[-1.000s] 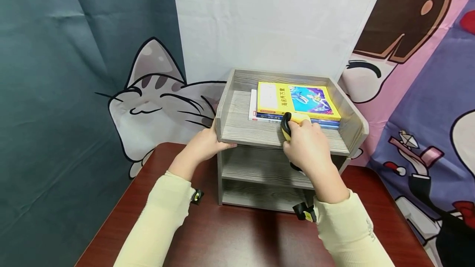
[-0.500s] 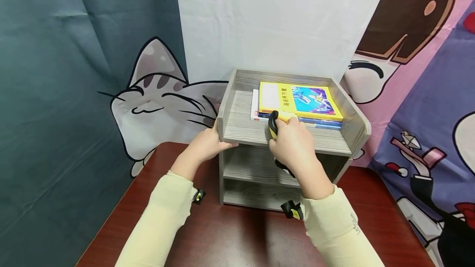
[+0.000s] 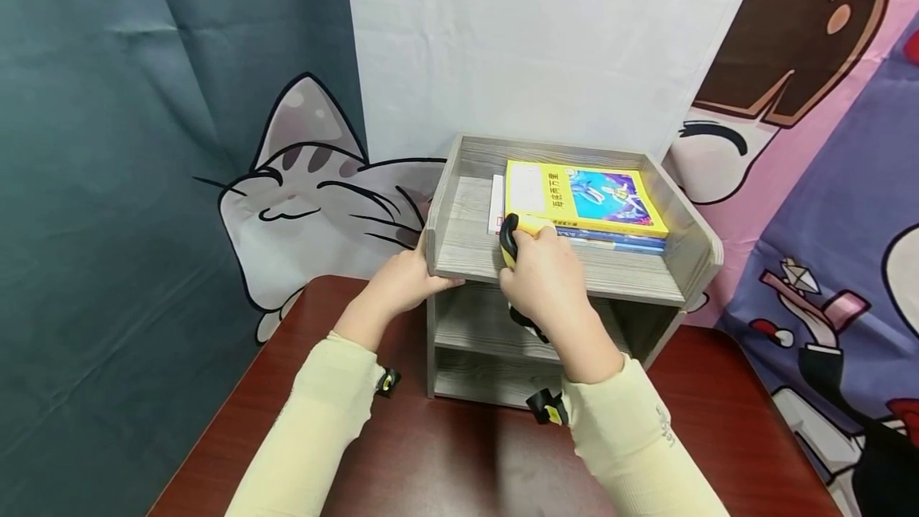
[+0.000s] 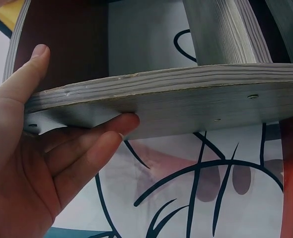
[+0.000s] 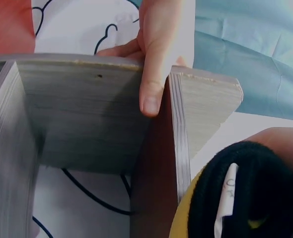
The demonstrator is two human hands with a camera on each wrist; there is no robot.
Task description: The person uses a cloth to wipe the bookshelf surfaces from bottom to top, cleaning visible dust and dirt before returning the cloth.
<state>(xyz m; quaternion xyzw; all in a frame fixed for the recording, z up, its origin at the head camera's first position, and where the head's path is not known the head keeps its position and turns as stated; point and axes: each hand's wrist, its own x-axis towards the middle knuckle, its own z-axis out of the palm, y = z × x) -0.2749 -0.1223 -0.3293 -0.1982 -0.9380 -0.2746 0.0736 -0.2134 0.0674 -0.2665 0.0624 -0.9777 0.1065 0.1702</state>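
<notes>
Cartoon-printed drapes [image 3: 287,198] back a dark-red worktop [image 3: 402,453] bearing a gray shelf unit [image 3: 467,218], books [image 3: 553,196] stacked flat on top. A person's left hand [image 3: 402,282] clasps its left side, likely to steady it; the right hand [image 3: 547,274] grips bunched yellow-and-black cloth [image 3: 508,239] at the top shelf's front edge [image 3: 632,294].

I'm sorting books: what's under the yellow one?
Blue spines and a white book jutting left; the yellow book hides most of their covers, the held black-and-yellow object some edges.
</notes>
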